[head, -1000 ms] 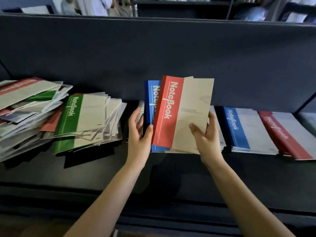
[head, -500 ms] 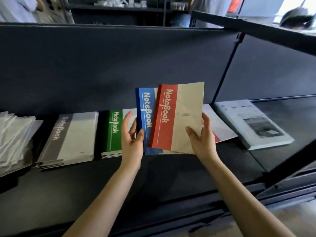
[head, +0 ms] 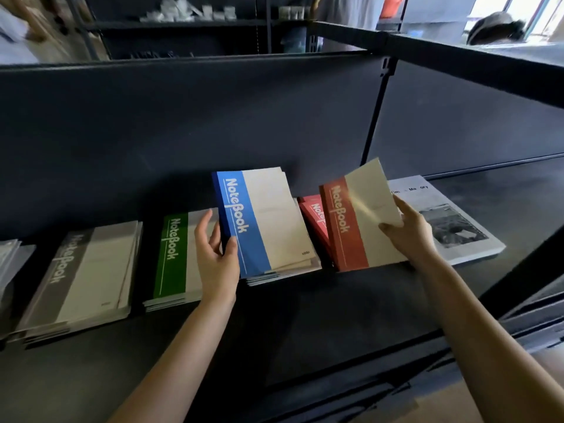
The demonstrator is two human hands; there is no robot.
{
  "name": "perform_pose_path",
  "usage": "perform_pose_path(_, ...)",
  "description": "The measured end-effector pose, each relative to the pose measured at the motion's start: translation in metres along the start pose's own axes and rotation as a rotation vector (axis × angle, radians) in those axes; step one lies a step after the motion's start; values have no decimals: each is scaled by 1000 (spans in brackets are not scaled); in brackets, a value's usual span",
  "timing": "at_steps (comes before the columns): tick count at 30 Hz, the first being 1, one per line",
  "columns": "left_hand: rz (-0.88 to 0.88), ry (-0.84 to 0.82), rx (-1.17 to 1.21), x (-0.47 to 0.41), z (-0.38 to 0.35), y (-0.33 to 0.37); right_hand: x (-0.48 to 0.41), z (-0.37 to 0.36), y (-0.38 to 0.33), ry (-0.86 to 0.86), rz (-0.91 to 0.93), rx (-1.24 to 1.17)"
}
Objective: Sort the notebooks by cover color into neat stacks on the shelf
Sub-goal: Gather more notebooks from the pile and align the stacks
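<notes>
My left hand [head: 217, 257] grips the spine edge of a blue-banded notebook [head: 259, 221], which is tilted up over a low stack of the same kind on the dark shelf [head: 305, 325]. In my right hand [head: 407, 230] is a red-banded notebook [head: 354, 224], held by its right edge and tilted above the red stack [head: 311, 212]. Left of my left hand lies a green stack [head: 172, 257]. A grey stack [head: 82, 276] lies farther left.
A pile of printed booklets with a black-and-white photo [head: 451, 221] lies right of the red stack. An upright shelf post [head: 377, 117] divides the back panel. Part of a loose pile [head: 9, 257] shows at the far left edge. People stand behind the shelf.
The two notebooks, held together overlapped before, are now apart: the blue one stays left in my left hand, the red one has moved right over the red stack. The view has swung right.
</notes>
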State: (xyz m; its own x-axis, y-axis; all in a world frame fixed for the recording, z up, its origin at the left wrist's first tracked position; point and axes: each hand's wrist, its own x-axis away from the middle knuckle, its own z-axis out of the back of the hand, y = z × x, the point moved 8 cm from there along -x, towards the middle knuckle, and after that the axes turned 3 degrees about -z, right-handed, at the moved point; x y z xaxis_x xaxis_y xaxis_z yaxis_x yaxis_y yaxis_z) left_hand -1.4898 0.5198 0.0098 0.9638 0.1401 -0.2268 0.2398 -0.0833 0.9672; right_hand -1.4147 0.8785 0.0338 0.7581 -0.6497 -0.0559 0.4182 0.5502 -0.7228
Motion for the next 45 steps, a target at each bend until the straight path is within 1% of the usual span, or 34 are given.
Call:
perform_pose_path(6,-9,-37,-21,-6,-2,5,-16,-32,-2,3,-18,257)
perform_pose_path(8,-10,-37,-29,-8,1,4,-17,-41,-7,22,46,405)
perform_pose_path(10,-13,-35,-17,-9,4,4,-15,-48,-14,52,141,491)
perform_pose_path(14,-11,-20,-6,-13,7,1,4,-58,-24,39,222,479)
perform_pose_path(16,-9,-14,6,-14,5,0,18,-63,-22,-4,199,480)
perform_pose_path(20,9,-20,52,-9,-9,-3,33,-84,-2,-145,116,515)
perform_pose_path(25,24,-51,64,-4,-25,-10,24,-99,-9,-68,148,531)
perform_pose_path(28,25,-60,75,-3,-29,-11,21,-103,-13,-56,171,539)
perform_pose_path(32,23,-68,77,-4,-30,-12,12,-106,-10,-135,150,580)
perform_pose_path(36,16,-75,88,-3,-32,-11,7,-107,-8,-172,100,627)
perform_pose_path(38,9,-85,81,0,-30,-7,6,-108,-8,-224,75,639)
perform_pose_path(39,5,-86,73,1,-27,-5,5,-107,-12,-224,86,634)
perform_pose_path(40,-1,-82,61,1,-23,-4,6,-104,-21,-185,129,598)
perform_pose_path(41,-7,-77,38,1,-17,-3,10,-99,-33,-116,187,492)
perform_pose_path(42,-13,-70,16,3,-10,-1,16,-92,-46,-43,226,292)
perform_pose_path(43,-20,-55,2,4,-2,0,26,-86,-56,-21,217,46)
perform_pose_path(44,-24,-33,5,6,6,2,37,-85,-66,-73,174,-190)
perform_pose_path(45,-23,-8,15,8,14,3,51,-94,-77,-193,126,-368)
